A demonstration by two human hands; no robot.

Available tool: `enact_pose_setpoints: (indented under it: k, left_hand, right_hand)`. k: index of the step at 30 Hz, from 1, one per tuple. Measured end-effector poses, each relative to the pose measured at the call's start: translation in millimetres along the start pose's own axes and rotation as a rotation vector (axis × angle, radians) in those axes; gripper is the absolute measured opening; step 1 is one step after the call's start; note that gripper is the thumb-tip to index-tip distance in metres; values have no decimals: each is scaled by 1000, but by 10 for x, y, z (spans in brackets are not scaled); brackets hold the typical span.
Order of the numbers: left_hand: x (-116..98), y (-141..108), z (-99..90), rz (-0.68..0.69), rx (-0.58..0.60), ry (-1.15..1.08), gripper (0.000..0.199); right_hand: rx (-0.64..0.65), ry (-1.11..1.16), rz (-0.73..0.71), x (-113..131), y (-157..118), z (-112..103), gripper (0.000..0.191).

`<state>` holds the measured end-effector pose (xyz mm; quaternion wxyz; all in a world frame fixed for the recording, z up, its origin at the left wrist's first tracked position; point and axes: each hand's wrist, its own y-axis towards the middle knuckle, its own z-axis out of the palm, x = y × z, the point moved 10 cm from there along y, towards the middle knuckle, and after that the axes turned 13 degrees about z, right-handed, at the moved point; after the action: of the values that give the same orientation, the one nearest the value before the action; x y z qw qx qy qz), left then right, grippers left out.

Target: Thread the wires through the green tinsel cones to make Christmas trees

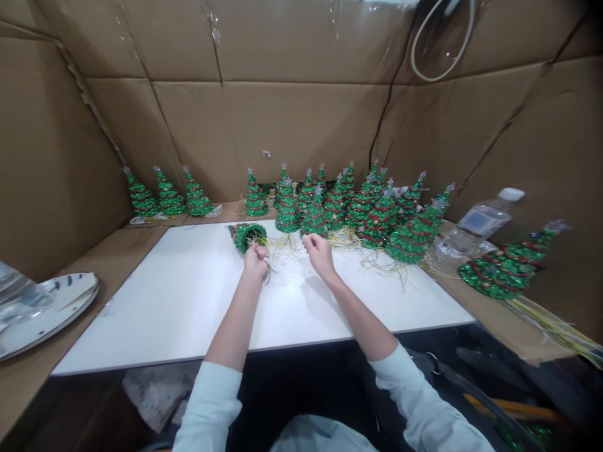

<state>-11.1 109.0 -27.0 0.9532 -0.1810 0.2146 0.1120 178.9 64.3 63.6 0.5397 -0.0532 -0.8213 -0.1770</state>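
Note:
A small green tree with red trim point(241, 236) lies on its side on the white board point(179, 295), its hollow base facing right. Pale and yellow wires come out of that base. My left hand point(256, 258) is closed on these wires just below the opening. To the right, my right hand point(318, 252) has its fingers pressed together in front of an upright tree point(315, 216); whether it holds a thin wire is too small to tell.
Several upright trees point(372, 210) with loose wires stand along the back and right. Three more trees point(167, 193) are at the back left. A clear bottle point(485, 220) leans at the right beside another tree point(506, 270). A plate point(70, 307) sits at the left. Cardboard walls surround the board.

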Motion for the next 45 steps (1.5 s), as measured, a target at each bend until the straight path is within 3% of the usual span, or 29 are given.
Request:
enact_pose_setpoints:
  k: [7, 13, 18, 33, 45]
  left_hand:
    - [65, -25, 58, 16, 31, -97, 31]
    - [80, -8, 53, 18, 54, -115, 34]
    - [131, -14, 4, -19, 7, -93, 35]
    - [155, 10, -18, -25, 36, -94, 33]
    - [149, -70, 17, -41, 34, -91, 36]
  right_hand:
    - [60, -152, 61, -53, -42, 106, 51]
    - [-3, -22, -99, 159, -134, 82, 29]
    - [-11, 17, -190, 250, -176, 73, 17]
    - [-37, 44, -210, 246, -154, 17, 22]
    - [66, 0, -147, 254, -172, 106, 26]
